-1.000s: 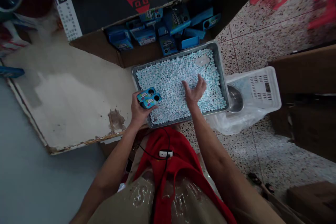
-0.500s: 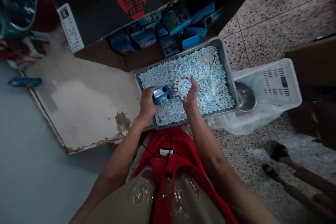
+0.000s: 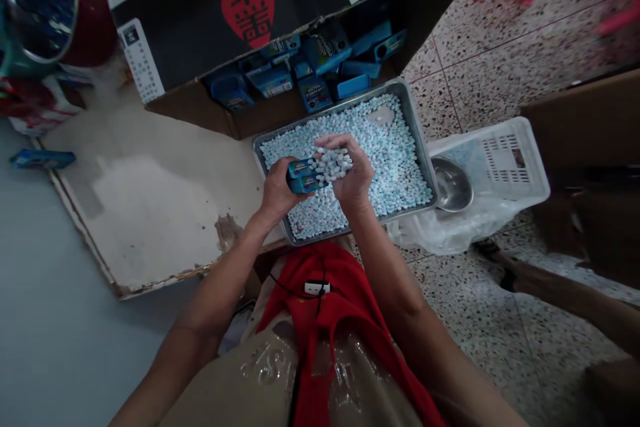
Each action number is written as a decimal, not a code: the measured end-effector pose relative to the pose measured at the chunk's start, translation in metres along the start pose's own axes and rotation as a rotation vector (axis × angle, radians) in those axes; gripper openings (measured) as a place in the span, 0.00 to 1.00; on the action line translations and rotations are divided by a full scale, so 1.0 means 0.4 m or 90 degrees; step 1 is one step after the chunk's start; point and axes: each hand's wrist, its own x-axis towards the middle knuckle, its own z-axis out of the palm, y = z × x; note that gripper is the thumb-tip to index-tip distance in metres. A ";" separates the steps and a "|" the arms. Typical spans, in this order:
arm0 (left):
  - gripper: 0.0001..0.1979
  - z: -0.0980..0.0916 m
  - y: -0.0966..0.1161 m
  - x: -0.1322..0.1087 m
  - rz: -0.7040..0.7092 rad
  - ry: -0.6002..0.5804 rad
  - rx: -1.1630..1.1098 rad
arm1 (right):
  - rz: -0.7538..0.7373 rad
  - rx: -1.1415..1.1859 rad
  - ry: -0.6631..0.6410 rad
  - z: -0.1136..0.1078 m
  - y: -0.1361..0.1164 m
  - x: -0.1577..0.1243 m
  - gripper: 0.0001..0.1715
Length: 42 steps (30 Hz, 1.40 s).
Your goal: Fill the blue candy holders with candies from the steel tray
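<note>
My left hand [image 3: 277,188] is closed around two small blue candy boxes [image 3: 301,180], held side by side above the left part of a metal tray [image 3: 421,147]. Pale blue and white candies [image 3: 395,177] fill the tray. My right hand [image 3: 356,177] is cupped around a heap of small candies [image 3: 334,163] and tilts toward the boxes. The heap meets the boxes' right ends and hides their openings. Whether candies are dropping inside, I cannot tell.
Behind the tray, a black cardboard box [image 3: 185,33] lies open with several blue candy boxes [image 3: 325,47] inside. At right stand a metal bowl [image 3: 455,187] and a white plastic basket [image 3: 533,160]. Another person's leg [image 3: 565,290] shows at lower right. A blue packet [image 3: 43,159] lies at far left.
My right hand has moved left with its handful and turned, bringing the candies against the boxes. My left hand still holds the boxes. The other person's legs have shifted.
</note>
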 end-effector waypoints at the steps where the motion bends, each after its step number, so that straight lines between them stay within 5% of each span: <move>1: 0.37 0.001 -0.001 0.004 0.000 -0.003 0.002 | -0.001 0.004 -0.004 -0.001 0.001 0.002 0.21; 14: 0.38 0.014 -0.040 0.035 0.059 -0.015 0.093 | -0.030 -0.116 -0.050 0.016 0.048 -0.025 0.33; 19: 0.34 -0.013 -0.053 0.043 0.110 -0.036 0.123 | -0.064 -0.185 -0.131 -0.057 0.032 -0.039 0.32; 23: 0.33 -0.076 -0.070 0.045 0.123 -0.054 0.177 | -0.090 -0.390 -0.001 -0.212 0.050 0.084 0.33; 26: 0.35 -0.123 -0.093 0.038 0.103 -0.066 0.198 | -0.126 -0.593 -0.021 -0.312 0.115 0.214 0.37; 31: 0.38 -0.136 -0.141 0.029 0.032 -0.053 0.155 | -0.130 -0.742 -0.056 -0.312 0.239 0.275 0.42; 34: 0.38 -0.106 -0.158 0.038 0.016 -0.058 0.145 | -0.068 -0.663 0.029 -0.270 0.269 0.235 0.35; 37: 0.37 -0.076 -0.154 0.051 0.048 -0.067 0.178 | 0.080 -0.406 0.104 -0.245 0.273 0.201 0.27; 42: 0.35 -0.050 -0.107 0.062 0.104 -0.090 0.318 | 0.167 -0.137 0.103 -0.167 0.242 0.139 0.28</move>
